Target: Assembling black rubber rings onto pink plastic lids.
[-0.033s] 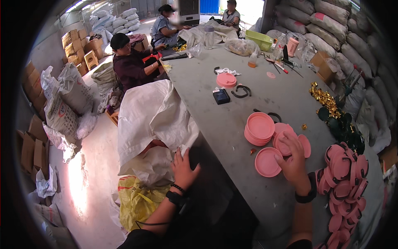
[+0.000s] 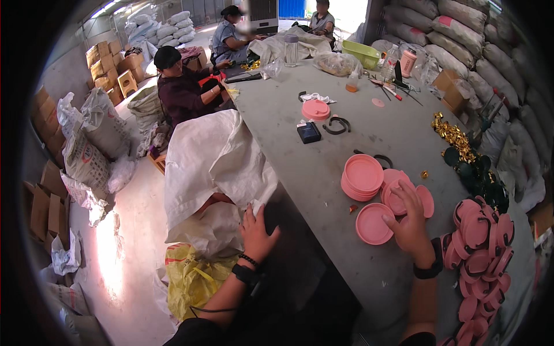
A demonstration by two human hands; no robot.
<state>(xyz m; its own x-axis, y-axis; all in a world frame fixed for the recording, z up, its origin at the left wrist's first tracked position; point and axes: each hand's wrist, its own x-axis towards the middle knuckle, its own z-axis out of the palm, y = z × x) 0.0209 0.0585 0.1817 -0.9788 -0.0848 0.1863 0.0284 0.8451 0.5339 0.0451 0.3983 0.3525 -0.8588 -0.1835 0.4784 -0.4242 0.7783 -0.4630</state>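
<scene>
My right hand (image 2: 410, 228) is over a cluster of round pink lids on the grey table, its fingers spread and partly covering some of them. Just left of its thumb lies a shallow pink lid (image 2: 374, 224). Behind that stands a short stack of pink lids (image 2: 362, 177). My left hand (image 2: 258, 235) is beside the table's edge, thumb stretched away and fingers extended, their tips touching the rim of a white woven sack (image 2: 216, 150). Below the sack is a crumpled yellow bag (image 2: 193, 277).
A heap of pink lids with dark straps (image 2: 479, 254) lies at the right, near gold pieces (image 2: 453, 135) and dark green discs (image 2: 482, 179). Farther back are a black box (image 2: 309, 132), a pink lid (image 2: 315, 109) and a green basket (image 2: 360, 55). Several people sit beyond.
</scene>
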